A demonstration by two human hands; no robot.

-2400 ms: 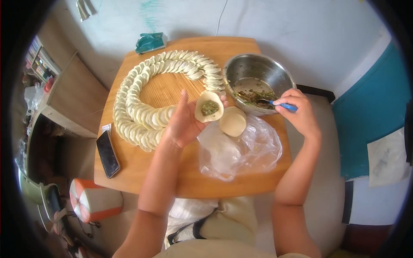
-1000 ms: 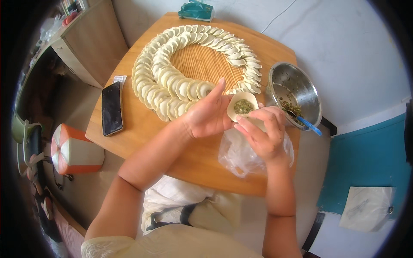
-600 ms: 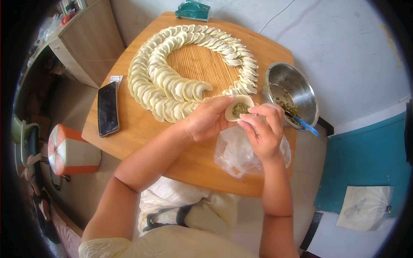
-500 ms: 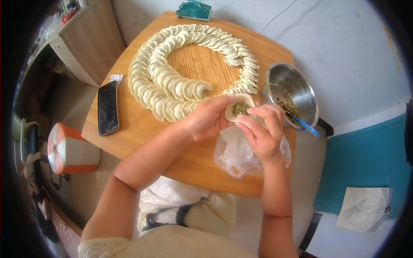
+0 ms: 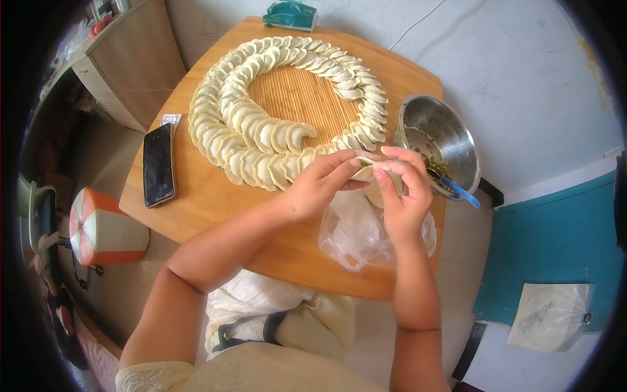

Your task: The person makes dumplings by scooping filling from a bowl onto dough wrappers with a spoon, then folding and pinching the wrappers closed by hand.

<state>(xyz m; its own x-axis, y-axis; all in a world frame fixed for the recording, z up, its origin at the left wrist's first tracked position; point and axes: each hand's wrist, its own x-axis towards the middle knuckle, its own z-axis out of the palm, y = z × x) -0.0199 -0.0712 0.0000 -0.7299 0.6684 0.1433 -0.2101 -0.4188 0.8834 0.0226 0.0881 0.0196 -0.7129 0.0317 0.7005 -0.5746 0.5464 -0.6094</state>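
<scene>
Between both hands a dumpling (image 5: 363, 172) is folded over its green filling, with a little of the filling showing. My left hand (image 5: 324, 179) grips its left side, thumb in front and fingers behind. My right hand (image 5: 406, 189) pinches the wrapper's edge on the right. Below the hands lies a clear plastic bag (image 5: 346, 228), with a round pale wrapper (image 5: 375, 195) partly hidden behind my right fingers. Beyond the hands, rows of finished dumplings (image 5: 212, 137) overlap in rings on a round slatted mat (image 5: 297, 95).
At the right table edge stands a steel bowl (image 5: 465, 140) with some green filling and a blue-handled spoon (image 5: 460, 192). A black phone (image 5: 159, 166) lies at left on the wooden table (image 5: 255, 228). A tissue pack (image 5: 290, 16) is at the back, an orange-and-white stool (image 5: 108, 225) beside the table.
The wrapper, which was spread round and open with its filling showing, is now folded over. Both hands have come closer together, and my right fingers have closed on its edge.
</scene>
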